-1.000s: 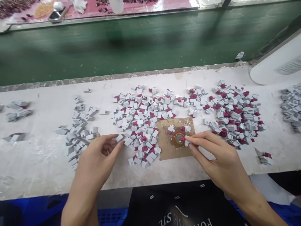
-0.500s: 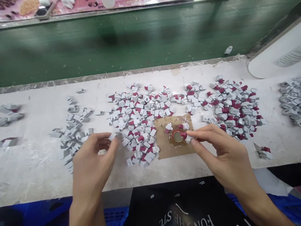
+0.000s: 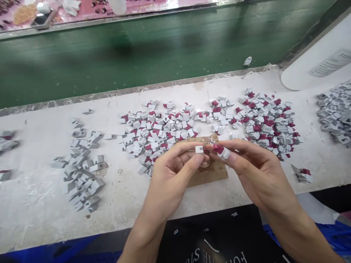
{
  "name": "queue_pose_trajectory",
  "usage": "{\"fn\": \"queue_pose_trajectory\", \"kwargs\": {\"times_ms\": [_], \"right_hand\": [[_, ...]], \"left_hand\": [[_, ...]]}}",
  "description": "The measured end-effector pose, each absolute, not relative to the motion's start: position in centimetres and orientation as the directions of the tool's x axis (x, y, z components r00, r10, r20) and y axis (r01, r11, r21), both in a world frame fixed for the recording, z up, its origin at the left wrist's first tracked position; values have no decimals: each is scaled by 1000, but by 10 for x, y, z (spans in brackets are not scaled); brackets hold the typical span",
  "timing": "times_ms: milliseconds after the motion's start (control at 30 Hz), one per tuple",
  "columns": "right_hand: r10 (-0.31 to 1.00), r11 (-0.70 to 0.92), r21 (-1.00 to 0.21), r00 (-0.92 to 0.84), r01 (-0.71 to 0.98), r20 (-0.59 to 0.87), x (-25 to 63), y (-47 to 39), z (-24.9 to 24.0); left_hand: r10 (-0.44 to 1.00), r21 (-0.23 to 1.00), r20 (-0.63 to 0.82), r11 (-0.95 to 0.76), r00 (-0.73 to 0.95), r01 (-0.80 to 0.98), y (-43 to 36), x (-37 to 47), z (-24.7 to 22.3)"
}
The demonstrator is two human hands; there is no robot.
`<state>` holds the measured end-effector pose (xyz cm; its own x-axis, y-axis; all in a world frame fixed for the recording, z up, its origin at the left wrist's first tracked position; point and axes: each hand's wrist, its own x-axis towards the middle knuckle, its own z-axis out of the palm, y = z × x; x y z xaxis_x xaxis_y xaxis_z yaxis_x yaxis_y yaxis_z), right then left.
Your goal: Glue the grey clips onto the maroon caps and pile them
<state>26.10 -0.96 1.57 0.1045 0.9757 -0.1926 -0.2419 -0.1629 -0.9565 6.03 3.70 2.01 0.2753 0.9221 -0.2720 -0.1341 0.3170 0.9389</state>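
Note:
My left hand (image 3: 175, 171) pinches a small white block (image 3: 199, 149) between thumb and forefinger, its slotted end facing right. Just right of it, my right hand (image 3: 255, 168) grips a red-and-white piece (image 3: 221, 151), red end toward the left. The two held parts are close but apart. Beneath both hands lies a brown cardboard square (image 3: 212, 176), with a round cap on it mostly hidden by the fingers. A heap of white and red pieces (image 3: 153, 128) spreads behind my left hand, and another heap (image 3: 270, 124) lies beyond my right hand.
Grey blocks (image 3: 85, 171) are piled at the left of the white table (image 3: 120, 204). More grey parts (image 3: 336, 113) sit at the far right, near a white cylinder (image 3: 315, 69). A green belt (image 3: 137, 54) runs behind the table, with one loose piece (image 3: 247, 61) on it.
My left hand has moved right with its white block, from beside the middle heap to over the cardboard. My right hand still holds its piece, now turned slightly. The view has shifted a little.

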Motion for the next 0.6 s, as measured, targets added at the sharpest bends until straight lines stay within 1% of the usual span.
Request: {"fn": "queue_pose_trajectory", "kwargs": {"times_ms": [133,233,333,433,500,600], "right_hand": [[981,-161,-951,59,-265,-183,260,-10,13],[983,-150,-956,62,-253,-171,260,-9,15],[988,-117,-985,84,-124,-128,261,-8,18],[993,-99,-995,68,13,-98,262,-7,20],[993,-109,-994,36,-2,-109,263,-3,21],[982,-178,-976,-79,-124,-169,263,8,24]], "left_hand": [[889,920,-283,359,360,-161,36,61,17],[875,917,-285,367,391,-153,36,60,16],[863,922,-293,369,410,-117,36,58,16],[862,940,-285,336,420,-52,39,57,17],[880,958,-253,286,402,-24,42,57,19],[902,973,-223,226,369,36,48,56,25]]}}
